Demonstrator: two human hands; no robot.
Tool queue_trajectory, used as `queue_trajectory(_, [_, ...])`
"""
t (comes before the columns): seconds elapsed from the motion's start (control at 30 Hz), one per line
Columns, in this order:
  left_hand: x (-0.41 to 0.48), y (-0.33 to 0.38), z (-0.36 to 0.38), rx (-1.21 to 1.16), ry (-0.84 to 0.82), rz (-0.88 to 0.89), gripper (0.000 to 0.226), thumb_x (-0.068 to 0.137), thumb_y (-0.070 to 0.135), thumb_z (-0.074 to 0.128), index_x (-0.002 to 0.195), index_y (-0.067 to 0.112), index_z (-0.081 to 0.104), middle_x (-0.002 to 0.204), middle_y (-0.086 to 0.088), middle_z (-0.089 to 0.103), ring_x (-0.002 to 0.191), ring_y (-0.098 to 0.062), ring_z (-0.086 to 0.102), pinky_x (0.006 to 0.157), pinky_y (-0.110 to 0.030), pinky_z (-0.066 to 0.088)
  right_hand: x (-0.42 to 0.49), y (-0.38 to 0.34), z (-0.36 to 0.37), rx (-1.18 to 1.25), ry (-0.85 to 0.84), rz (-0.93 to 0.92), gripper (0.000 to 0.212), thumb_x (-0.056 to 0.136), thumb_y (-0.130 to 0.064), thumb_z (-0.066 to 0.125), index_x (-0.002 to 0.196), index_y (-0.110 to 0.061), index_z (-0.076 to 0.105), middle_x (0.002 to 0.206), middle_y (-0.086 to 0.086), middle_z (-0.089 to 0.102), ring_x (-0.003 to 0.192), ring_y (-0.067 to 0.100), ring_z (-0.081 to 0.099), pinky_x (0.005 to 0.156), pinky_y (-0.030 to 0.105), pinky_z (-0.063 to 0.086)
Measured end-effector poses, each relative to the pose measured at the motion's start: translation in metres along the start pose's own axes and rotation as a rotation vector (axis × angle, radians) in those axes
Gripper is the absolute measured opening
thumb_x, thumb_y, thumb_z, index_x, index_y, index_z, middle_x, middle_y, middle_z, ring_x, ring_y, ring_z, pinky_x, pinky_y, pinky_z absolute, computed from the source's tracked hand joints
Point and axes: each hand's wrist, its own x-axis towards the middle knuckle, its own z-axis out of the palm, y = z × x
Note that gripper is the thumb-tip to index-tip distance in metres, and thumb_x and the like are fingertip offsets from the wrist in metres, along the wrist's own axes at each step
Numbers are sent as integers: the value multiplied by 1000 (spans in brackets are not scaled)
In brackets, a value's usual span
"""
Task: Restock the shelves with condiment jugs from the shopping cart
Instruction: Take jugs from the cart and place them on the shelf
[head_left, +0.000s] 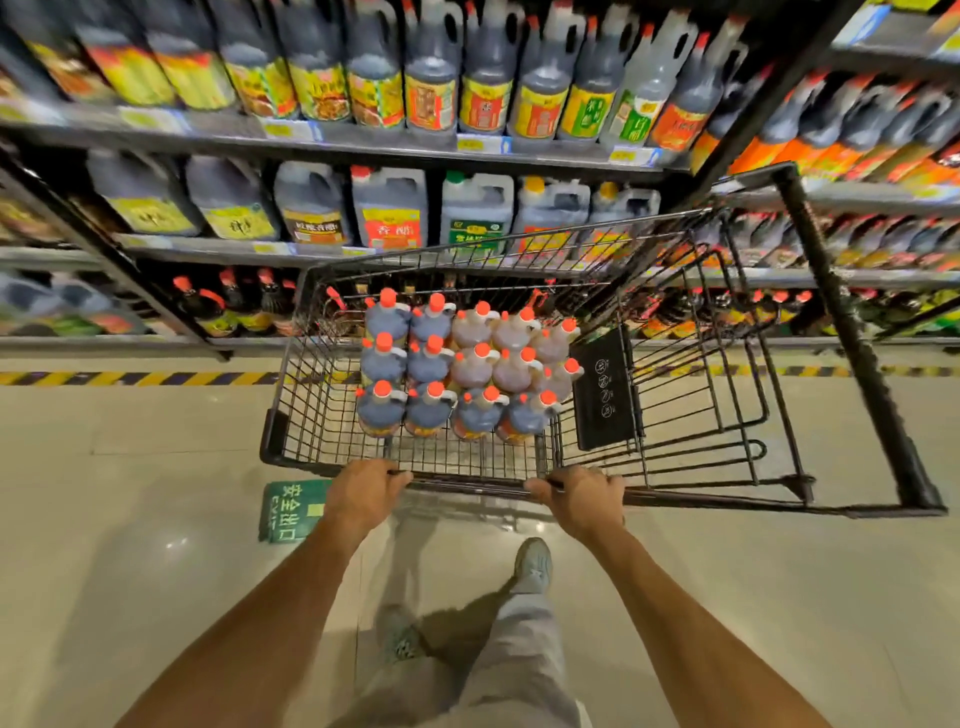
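Observation:
A black wire shopping cart (322, 436) stands in front of me, facing the shelves. Inside it stand several condiment jugs (462, 371) with red caps, dark ones on the left and lighter brown ones on the right. My left hand (363, 493) grips the cart's near rim bar on the left. My right hand (582, 499) grips the same bar further right. The shelves (363, 148) beyond the cart are packed with dark jugs and bottles with yellow, red and green labels.
A yellow-and-black hazard stripe (140, 378) runs along the floor at the shelf base. A green exit sticker (291, 512) lies on the tiled floor under my left hand. The cart's folded child seat and handle frame (852, 338) stick out to the right. My legs and shoes are below.

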Motion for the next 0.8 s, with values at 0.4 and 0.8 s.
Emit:
queue_trajectory(0.4, [-3,-116,-41,-125,49,-110,29,96,41,56,110,20,72,109,-9,71,103,-28,58,83,-38,50,4,-122,27,130,-41,8,51,92,-70,53,91,-25,77,96,-4,74,98,20,64,92,40,27])
queue_trajectory(0.8, [-1,-222,-78,-177,187,-59,29,94,40,63,107,16,73,105,-4,72,101,-23,58,81,-36,49,3,-231,54,25,50,-68,54,93,-73,44,88,-29,74,89,-5,70,90,17,61,88,37,32])
